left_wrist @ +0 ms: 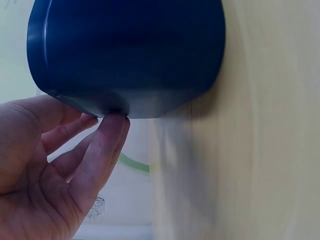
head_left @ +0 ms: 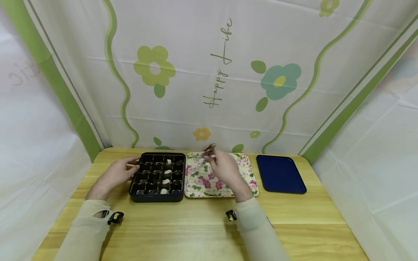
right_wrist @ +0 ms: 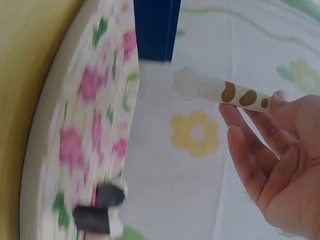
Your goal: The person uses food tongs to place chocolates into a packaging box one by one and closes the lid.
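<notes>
At the left side of a dark blue box [head_left: 156, 198], my left hand [head_left: 119, 172] touches the wall with its fingertips. The left wrist view shows these fingers [left_wrist: 102, 150] fairly straight against the blue wall. Inside the box is a black divided insert, with small white and dark pieces in some compartments. Over the floral tray [head_left: 205, 183], my right hand [head_left: 223, 166] pinches a white stick with brown spots [right_wrist: 245, 96]. Its far end is pale, see-through and paw-shaped, with nothing visible held at it. Two dark and white pieces [right_wrist: 91, 219] show at the floral tray in the right wrist view.
A shallow dark blue tray or lid [head_left: 281, 174] lies right of the floral tray. All stand toward the back of the wooden table [head_left: 169, 232]. A white curtain [head_left: 196, 72] with printed flowers rises behind the table, and pale curtains hang at both sides.
</notes>
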Action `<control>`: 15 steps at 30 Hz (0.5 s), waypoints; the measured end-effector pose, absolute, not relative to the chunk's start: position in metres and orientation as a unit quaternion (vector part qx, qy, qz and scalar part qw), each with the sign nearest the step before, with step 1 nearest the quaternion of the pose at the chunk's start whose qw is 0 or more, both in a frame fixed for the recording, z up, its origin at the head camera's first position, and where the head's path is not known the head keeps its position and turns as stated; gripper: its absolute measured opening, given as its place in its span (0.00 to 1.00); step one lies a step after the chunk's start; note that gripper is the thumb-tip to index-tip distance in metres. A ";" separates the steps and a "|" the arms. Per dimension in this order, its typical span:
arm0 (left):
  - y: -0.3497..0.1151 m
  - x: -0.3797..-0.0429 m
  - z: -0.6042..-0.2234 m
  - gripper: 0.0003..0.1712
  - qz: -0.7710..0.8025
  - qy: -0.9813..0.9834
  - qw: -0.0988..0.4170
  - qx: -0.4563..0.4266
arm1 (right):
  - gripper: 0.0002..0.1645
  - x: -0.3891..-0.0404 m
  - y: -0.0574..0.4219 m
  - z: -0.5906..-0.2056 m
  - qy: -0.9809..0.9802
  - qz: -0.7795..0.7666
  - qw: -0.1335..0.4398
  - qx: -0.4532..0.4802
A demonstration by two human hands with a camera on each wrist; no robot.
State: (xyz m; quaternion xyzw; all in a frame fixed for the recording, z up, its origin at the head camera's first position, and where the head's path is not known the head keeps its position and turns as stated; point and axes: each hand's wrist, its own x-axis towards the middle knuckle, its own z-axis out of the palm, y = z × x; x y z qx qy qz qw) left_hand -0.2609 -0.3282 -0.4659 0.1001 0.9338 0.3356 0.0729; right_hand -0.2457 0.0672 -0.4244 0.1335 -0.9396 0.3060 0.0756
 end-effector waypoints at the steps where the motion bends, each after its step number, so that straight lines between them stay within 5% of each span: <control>1: -0.328 -0.261 -0.466 0.32 0.342 0.932 0.074 0.099 | 0.15 -0.246 0.074 -0.425 -0.941 0.304 0.074 0.126; 15: -0.327 -0.261 -0.466 0.31 0.360 0.926 0.076 0.090 | 0.15 -0.244 0.147 -0.416 -0.959 0.263 -0.013 0.101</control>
